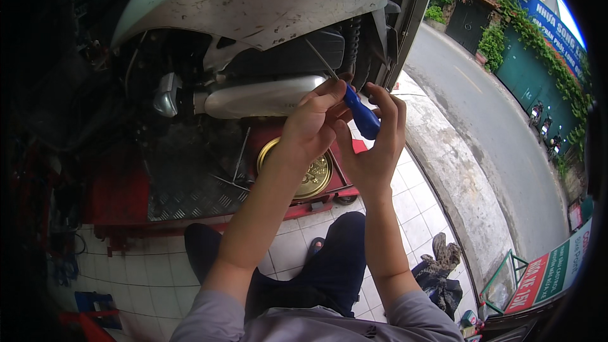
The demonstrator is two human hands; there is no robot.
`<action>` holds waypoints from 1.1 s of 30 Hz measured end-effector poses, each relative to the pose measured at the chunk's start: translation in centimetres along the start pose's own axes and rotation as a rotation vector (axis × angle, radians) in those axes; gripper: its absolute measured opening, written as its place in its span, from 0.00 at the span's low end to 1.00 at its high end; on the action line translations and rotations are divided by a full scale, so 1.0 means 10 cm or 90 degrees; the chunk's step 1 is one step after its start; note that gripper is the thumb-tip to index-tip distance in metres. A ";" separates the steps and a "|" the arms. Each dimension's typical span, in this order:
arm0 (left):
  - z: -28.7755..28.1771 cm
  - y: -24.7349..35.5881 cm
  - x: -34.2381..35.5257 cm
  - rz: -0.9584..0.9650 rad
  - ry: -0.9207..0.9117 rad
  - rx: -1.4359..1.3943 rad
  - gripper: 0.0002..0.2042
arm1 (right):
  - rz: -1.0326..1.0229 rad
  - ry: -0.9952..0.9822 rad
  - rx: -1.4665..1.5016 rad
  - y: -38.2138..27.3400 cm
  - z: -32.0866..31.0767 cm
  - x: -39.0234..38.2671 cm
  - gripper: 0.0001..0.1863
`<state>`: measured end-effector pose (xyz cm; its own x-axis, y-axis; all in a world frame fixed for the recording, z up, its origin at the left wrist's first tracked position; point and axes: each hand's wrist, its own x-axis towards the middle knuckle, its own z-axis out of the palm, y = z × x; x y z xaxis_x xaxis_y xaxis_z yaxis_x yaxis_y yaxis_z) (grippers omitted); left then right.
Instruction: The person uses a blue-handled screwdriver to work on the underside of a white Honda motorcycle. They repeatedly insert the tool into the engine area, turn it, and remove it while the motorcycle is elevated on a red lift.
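A screwdriver (362, 116) with a blue handle slants up and left from my hands. Its thin metal shaft reaches to the black cover (291, 54) on the side of a motorbike; whether the tip sits in a screw is too small to see. My left hand (311, 121) pinches the screwdriver where shaft and handle meet. Around the back of the handle my right hand (378, 152) curls loosely, thumb apart from the fingers. Just left of my hands runs the silver exhaust muffler (263, 96), below a scuffed pale body panel (253, 6).
A round gold-coloured tin (315, 180) rests on the red lift platform (120, 190), near a thin metal rod (241, 155). Dark cloth or bags (440, 278) lie on the tiled floor (152, 278) at right. Beyond the doorway runs a road (481, 101). A sign board (551, 272) stands lower right.
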<state>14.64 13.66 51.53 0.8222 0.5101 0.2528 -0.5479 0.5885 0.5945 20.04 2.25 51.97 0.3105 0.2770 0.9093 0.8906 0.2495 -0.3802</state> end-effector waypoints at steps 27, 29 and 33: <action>0.04 0.05 -0.06 0.032 0.023 0.002 0.10 | 0.165 -0.028 -0.044 0.01 -0.02 0.00 0.12; 0.02 0.07 -0.05 0.028 -0.009 0.017 0.11 | 0.103 0.011 -0.090 0.10 0.02 -0.04 0.10; 0.06 0.07 -0.04 -0.008 0.053 0.061 0.11 | 0.046 0.093 -0.050 0.16 0.10 -0.05 0.12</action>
<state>14.03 13.49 52.35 0.8111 0.5558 0.1825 -0.5171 0.5353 0.6679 20.94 3.39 50.73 0.4146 0.1529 0.8971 0.8856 0.1590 -0.4364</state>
